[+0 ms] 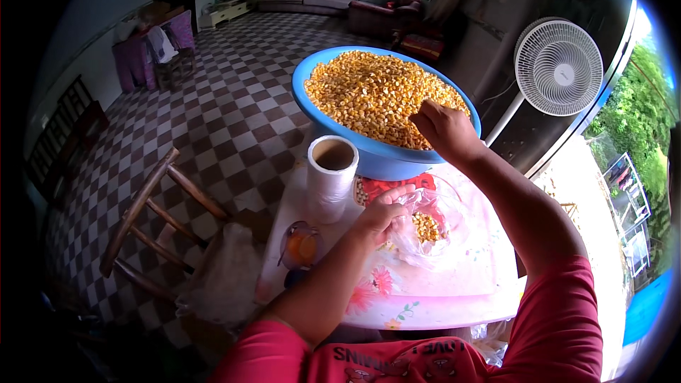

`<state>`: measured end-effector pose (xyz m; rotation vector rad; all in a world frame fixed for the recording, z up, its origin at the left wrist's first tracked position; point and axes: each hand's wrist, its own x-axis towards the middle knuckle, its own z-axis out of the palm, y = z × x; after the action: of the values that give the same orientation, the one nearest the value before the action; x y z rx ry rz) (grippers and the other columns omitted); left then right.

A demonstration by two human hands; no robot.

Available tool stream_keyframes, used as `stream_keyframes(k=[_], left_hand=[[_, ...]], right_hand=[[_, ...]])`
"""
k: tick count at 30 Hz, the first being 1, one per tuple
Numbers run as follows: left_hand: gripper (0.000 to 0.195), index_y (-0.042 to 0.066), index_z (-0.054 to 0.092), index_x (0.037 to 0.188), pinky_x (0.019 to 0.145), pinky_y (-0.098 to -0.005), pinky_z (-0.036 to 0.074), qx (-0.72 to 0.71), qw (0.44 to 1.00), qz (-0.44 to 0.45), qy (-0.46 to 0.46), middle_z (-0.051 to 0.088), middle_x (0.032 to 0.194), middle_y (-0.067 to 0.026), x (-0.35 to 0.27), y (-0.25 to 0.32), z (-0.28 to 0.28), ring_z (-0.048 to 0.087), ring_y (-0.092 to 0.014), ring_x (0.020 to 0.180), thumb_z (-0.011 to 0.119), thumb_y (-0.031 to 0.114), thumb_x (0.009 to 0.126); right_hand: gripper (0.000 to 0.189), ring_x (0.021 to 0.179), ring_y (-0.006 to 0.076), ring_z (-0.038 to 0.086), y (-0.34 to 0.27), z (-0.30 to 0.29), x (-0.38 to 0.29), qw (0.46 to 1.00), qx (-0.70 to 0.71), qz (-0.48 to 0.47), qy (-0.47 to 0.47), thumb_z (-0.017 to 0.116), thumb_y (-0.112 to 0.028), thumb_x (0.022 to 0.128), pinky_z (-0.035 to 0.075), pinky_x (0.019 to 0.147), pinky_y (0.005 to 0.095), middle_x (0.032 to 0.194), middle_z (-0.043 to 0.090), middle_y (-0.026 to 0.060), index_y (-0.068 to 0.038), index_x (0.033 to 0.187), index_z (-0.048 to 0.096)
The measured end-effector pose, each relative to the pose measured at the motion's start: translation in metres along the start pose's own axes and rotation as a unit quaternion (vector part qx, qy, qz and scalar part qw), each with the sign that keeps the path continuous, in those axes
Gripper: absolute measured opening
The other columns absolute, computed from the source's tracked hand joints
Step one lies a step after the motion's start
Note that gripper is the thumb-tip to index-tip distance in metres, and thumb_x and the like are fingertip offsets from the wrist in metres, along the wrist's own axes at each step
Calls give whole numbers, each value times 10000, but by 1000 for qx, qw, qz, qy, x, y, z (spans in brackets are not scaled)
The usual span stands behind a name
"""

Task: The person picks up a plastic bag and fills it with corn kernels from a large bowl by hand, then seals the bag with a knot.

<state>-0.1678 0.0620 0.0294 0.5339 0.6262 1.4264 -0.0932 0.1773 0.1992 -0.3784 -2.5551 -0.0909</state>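
My left hand (376, 218) grips the edge of a clear plastic bag (417, 255) on the table. The bag's mouth gapes upward, and a small heap of corn kernels (427, 227) lies inside. Beyond it stands a large blue plastic basin (383, 167), piled high with dried yellow corn kernels (367, 96). Over the basin's near right side is my right hand (447, 127), its fingers curled down at the kernels. The back of that hand hides whether any kernels are in its grasp.
A roll of clear plastic (332, 186) stands upright left of the bag. A clear container with something orange (301, 247) sits nearer on the flowered tablecloth (436, 308). A wooden chair (154, 213) is at left, a white fan (558, 66) at right.
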Motion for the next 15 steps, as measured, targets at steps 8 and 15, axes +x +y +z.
stream_keyframes(k=[8, 15], left_hand=[[574, 26, 404, 1327, 660, -193, 483, 34, 999, -1, -9, 572, 1118, -73, 6, -7, -13, 578, -93, 866, 518, -15, 766], [567, 27, 395, 1327, 589, -145, 450, 37, 999, -6, -4, 550, 1166, -80, -1, 0, -5, 565, -85, 923, 514, -28, 776]], right_hand=[[188, 587, 299, 576, -12, -10, -74, 989, -2, -117, -91, 654, -181, 780, 459, 515, 395, 641, 544, 109, -53, 722, 529], [146, 685, 302, 585, -1, -9, -41, 999, 17, -14, -49, 593, -186, 844, 458, 575, 388, 782, 546, 117, -49, 850, 541]])
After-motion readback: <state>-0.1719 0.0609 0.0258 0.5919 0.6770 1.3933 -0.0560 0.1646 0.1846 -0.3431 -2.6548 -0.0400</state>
